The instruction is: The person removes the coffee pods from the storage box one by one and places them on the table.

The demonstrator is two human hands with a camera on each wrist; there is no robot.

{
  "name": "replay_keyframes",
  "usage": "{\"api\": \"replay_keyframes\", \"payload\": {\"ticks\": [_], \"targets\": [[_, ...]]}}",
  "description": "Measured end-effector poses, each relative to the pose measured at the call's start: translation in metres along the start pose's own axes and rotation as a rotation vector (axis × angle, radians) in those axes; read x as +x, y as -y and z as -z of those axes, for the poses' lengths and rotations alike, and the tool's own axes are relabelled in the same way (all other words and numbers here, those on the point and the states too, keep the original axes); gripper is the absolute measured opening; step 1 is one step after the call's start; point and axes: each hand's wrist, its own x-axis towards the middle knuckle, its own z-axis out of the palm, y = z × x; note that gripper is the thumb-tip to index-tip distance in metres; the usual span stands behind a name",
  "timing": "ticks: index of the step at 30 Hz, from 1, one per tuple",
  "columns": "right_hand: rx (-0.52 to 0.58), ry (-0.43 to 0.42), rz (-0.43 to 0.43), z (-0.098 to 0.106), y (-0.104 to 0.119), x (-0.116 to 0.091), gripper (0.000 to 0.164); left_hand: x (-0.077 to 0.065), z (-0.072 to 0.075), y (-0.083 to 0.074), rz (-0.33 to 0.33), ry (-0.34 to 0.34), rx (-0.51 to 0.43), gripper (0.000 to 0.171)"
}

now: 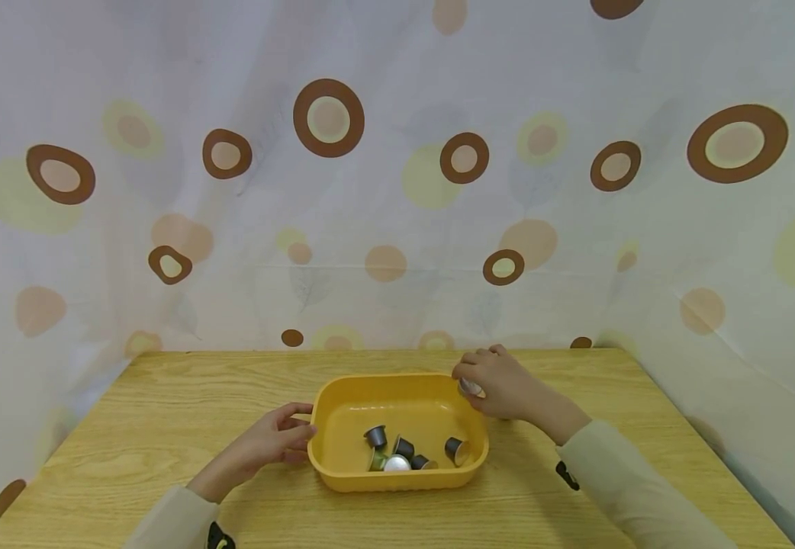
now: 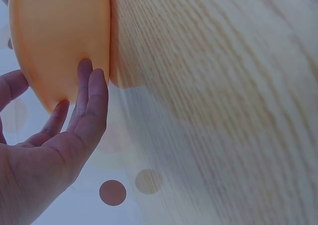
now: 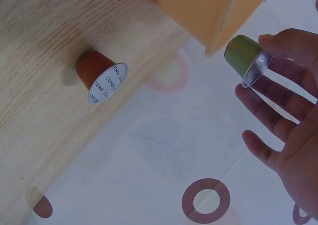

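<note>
My right hand (image 1: 500, 383) pinches a green coffee capsule (image 3: 242, 54) between thumb and fingers, over the far right corner of a yellow plastic basin (image 1: 397, 482). The foil-lined open end of this capsule faces the palm in the right wrist view. Along the basin's left wall, my left hand (image 1: 275, 440) touches the outside with loosely extended fingertips. Several capsules lie inside the basin toward its near side: dark ones (image 1: 374, 436), a green one (image 1: 377, 458) and one showing a silver lid (image 1: 397, 463).
A brown capsule (image 3: 94, 68) with a printed white lid lies on its side on the wooden table (image 1: 219, 381), right of the basin; the right wrist mostly hides it in the head view. A patterned cloth (image 1: 384, 191) hangs behind and beside the table.
</note>
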Motion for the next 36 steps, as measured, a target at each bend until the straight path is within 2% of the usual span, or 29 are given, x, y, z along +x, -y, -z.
{"api": "replay_keyframes", "payload": {"ticks": [12,16,25,30,36], "targets": [[-0.005,0.029,-0.076,0.006,-0.01,-0.016,0.017,0.0,0.0,0.0,0.002,0.004,-0.007,0.064],[0.0,0.046,-0.084,0.002,-0.015,-0.023,0.018,0.0,0.0,0.0,0.003,0.007,-0.011,0.059],[0.056,0.151,-0.127,-0.009,-0.017,-0.041,0.014,0.0,0.0,0.0,0.005,0.011,-0.015,0.057],[0.09,0.168,-0.139,-0.015,-0.016,-0.047,0.012,-0.001,0.0,-0.001,0.008,0.014,-0.023,0.056],[0.134,0.192,-0.142,-0.021,-0.016,-0.054,0.021,-0.001,0.0,-0.001,0.008,0.008,-0.019,0.056]]}}
